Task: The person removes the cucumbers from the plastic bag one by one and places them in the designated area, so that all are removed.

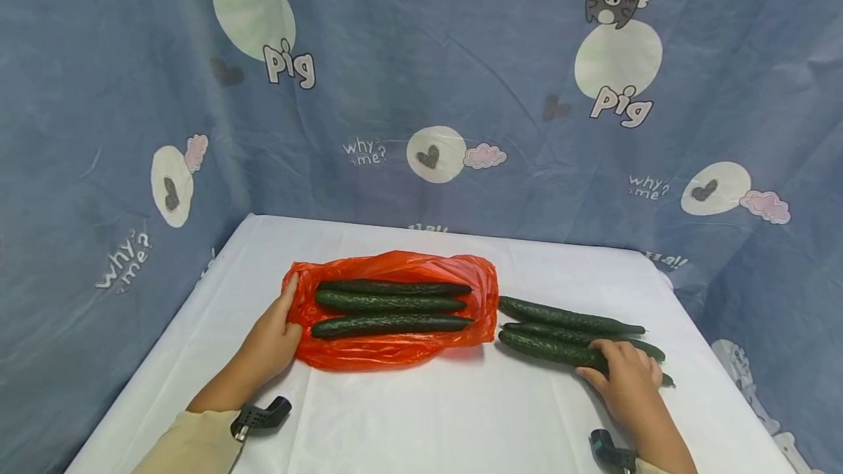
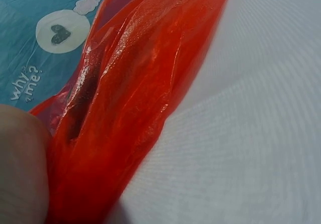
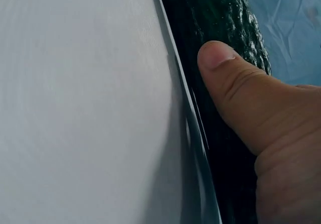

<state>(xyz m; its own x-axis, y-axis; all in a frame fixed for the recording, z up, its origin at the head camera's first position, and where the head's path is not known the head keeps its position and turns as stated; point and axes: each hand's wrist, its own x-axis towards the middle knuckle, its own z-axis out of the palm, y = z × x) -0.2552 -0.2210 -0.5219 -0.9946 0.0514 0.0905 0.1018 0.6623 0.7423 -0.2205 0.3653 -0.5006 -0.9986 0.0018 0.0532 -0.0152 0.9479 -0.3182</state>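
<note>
An orange-red plastic bag lies spread on the table with its mouth upward. Inside it, three cucumbers, among them a front one, lie side by side, left to right. My left hand grips the bag's left edge; its thumb is against the film in the left wrist view. To the right of the bag lie three more cucumbers: a back one, a middle one and a near one. My right hand holds the near cucumber around its right half, thumb along its near side.
A white cloth covers the table. Behind and beside it hangs a blue printed curtain. The loose cucumbers' left ends lie close to the bag's right edge. A dark band with a small device sits on the left wrist, another on the right.
</note>
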